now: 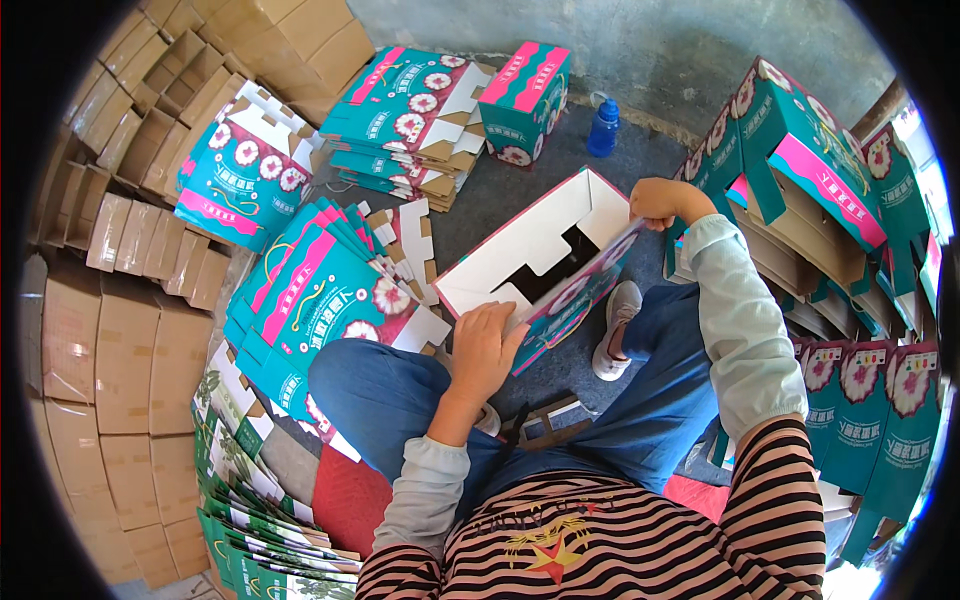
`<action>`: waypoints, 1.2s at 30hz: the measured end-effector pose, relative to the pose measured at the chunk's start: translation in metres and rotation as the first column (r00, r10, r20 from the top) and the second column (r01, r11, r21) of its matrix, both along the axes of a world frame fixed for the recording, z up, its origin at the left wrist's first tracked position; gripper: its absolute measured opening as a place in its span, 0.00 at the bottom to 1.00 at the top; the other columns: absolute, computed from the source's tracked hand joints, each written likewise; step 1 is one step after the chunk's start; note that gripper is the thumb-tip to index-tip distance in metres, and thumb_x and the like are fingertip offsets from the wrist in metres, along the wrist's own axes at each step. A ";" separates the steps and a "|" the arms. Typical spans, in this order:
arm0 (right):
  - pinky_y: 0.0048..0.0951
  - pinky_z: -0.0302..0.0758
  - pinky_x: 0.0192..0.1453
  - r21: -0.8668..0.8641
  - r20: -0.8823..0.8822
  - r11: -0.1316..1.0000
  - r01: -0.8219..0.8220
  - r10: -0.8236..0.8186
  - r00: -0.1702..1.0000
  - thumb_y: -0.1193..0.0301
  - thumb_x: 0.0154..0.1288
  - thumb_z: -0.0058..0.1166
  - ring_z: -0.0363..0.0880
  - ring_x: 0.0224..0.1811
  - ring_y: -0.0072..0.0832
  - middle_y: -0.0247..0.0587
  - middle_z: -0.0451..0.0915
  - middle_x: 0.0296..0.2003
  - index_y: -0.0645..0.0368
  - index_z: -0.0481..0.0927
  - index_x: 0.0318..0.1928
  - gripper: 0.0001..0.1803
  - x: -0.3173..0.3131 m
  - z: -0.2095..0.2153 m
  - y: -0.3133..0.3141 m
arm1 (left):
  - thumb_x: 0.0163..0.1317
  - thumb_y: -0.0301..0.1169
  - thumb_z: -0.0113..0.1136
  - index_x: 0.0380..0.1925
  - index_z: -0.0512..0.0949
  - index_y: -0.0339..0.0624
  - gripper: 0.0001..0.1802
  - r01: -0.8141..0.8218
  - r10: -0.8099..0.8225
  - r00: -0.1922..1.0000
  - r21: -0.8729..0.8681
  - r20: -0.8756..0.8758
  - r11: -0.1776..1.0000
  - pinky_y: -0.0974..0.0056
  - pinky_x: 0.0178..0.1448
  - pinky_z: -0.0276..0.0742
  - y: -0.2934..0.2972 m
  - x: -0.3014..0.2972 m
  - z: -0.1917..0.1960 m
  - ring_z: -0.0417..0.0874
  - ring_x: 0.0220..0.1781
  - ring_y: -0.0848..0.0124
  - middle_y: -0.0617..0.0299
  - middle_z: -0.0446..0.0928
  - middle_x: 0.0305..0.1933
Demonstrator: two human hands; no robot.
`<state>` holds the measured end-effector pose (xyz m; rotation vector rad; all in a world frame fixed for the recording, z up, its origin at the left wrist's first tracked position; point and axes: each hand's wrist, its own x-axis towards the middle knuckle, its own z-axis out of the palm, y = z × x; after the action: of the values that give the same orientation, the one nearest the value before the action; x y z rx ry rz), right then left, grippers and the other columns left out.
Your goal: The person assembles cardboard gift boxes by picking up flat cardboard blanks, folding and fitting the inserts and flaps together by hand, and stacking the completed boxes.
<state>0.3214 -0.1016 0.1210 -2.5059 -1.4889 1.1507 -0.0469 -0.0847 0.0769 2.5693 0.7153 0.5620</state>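
An opened teal, pink and white cardboard box (590,300) stands tilted between my knees, its white inside and notched flaps facing up. My left hand (485,345) is at the box's near left corner, its fingers over a white flap and its thumb by the printed side. At the far right corner, my right hand (668,203) is closed on the upper edge of the printed panel, fingers bent around it. Parts of the box's lower sides are hidden by my left hand and legs.
Flattened teal cartons (320,290) lie in stacks on the left and behind. A formed box (525,95) and a blue bottle (604,128) stand near the wall. Partly opened teal cartons (800,180) crowd the right. Brown boxes (125,350) are piled at far left, above green cartons (255,535).
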 end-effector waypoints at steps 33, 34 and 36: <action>0.36 0.70 0.51 -0.034 0.357 0.748 -0.663 0.629 0.691 0.61 0.39 0.67 0.70 0.51 0.39 0.38 0.69 0.53 0.52 0.70 0.53 0.36 -0.103 -0.013 -0.039 | 0.54 0.45 0.56 0.47 0.70 0.29 0.30 0.091 -0.084 0.995 0.154 -0.055 0.984 0.52 0.60 0.61 -0.026 0.027 -0.019 0.69 0.55 0.48 0.39 0.69 0.52; 0.36 0.70 0.51 -0.035 0.357 0.748 -0.663 0.629 0.690 0.61 0.39 0.67 0.70 0.51 0.39 0.38 0.69 0.53 0.52 0.70 0.53 0.36 -0.104 -0.012 -0.037 | 0.54 0.45 0.56 0.47 0.70 0.29 0.30 0.091 -0.083 0.995 0.154 -0.054 0.984 0.52 0.60 0.61 -0.026 0.026 -0.019 0.69 0.55 0.48 0.39 0.69 0.52; 0.37 0.70 0.51 -0.090 0.331 0.749 -0.656 0.644 0.690 0.61 0.40 0.66 0.71 0.51 0.40 0.39 0.71 0.51 0.53 0.71 0.51 0.34 -0.104 -0.010 -0.035 | 0.54 0.45 0.56 0.46 0.70 0.29 0.29 0.092 -0.085 0.995 0.153 -0.052 0.984 0.52 0.59 0.62 -0.025 0.027 -0.019 0.70 0.54 0.48 0.40 0.70 0.51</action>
<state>0.2172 -0.1366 0.1108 -2.2705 -2.6169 0.6906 -0.0202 -0.1100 0.0576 2.7508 0.5897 0.5515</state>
